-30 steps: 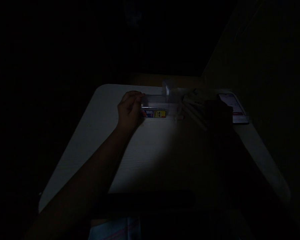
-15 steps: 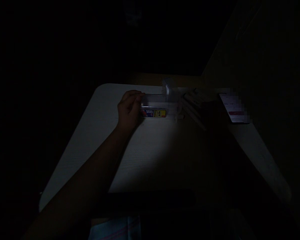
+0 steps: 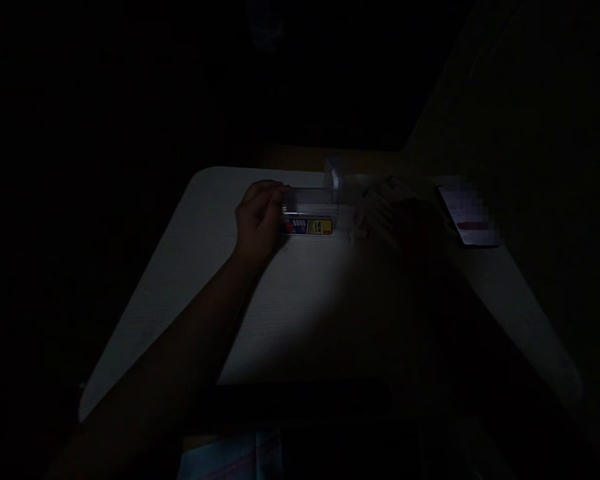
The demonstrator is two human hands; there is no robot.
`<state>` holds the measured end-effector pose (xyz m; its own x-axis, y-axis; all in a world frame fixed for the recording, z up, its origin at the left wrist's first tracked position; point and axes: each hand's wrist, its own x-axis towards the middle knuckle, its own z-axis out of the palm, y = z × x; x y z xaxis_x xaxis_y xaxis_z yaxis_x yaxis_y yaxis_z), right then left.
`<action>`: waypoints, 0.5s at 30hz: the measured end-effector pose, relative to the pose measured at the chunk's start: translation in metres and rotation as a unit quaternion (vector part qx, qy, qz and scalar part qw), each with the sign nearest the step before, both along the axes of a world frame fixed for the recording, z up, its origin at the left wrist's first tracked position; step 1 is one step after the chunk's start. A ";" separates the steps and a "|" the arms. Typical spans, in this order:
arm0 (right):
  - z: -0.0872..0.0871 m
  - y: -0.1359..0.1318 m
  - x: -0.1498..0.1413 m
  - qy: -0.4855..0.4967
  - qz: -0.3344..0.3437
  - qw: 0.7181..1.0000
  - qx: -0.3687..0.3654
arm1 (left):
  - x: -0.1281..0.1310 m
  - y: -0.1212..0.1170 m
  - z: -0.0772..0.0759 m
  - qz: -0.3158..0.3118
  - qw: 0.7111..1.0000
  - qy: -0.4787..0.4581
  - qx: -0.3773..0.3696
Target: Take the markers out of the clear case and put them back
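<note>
In the head view, a clear plastic case (image 3: 307, 210) lies on the table (image 3: 180, 267), with a colourful label, partly yellow, along its near side. My left hand (image 3: 259, 217) is closed around the left end of this case. At the case's right end, a clear flap-like part (image 3: 334, 179) stands up. Several slim, pen-like sticks (image 3: 380, 210) lie slanted just right of that end. My right hand (image 3: 417, 230) is in deep shadow beside these sticks. Its fingers are too dark to make out, so whether it grips them does not show.
A phone (image 3: 467, 217) with a lit screen lies near the table's right edge. Shadow covers the middle and right of the tabletop, and the surroundings are almost black. Light blue cloth (image 3: 230, 460) shows below the table's front edge.
My right hand has shifted slightly to the left, and the pen-like sticks beside it have changed position a little. My left hand and the case stay in place.
</note>
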<state>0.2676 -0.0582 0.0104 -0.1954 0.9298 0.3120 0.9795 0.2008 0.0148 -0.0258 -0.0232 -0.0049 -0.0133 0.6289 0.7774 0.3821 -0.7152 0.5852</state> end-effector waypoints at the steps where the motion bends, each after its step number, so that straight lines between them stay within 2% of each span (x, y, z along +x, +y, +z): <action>1: 0.002 -0.003 -0.006 0.004 0.002 1.000 0.007 | 0.000 0.000 0.000 0.000 1.000 0.000 -0.002; 7: -0.005 -0.017 -0.035 -0.016 0.079 0.997 0.004 | 0.001 -0.001 0.001 0.008 1.000 -0.005 -0.014; 11: -0.006 -0.016 -0.032 -0.011 0.080 0.997 -0.014 | 0.000 0.000 0.000 0.010 1.000 -0.004 -0.020; 15: -0.002 -0.014 -0.030 -0.004 0.053 0.998 -0.021 | 0.000 0.000 -0.001 0.009 1.000 -0.001 -0.020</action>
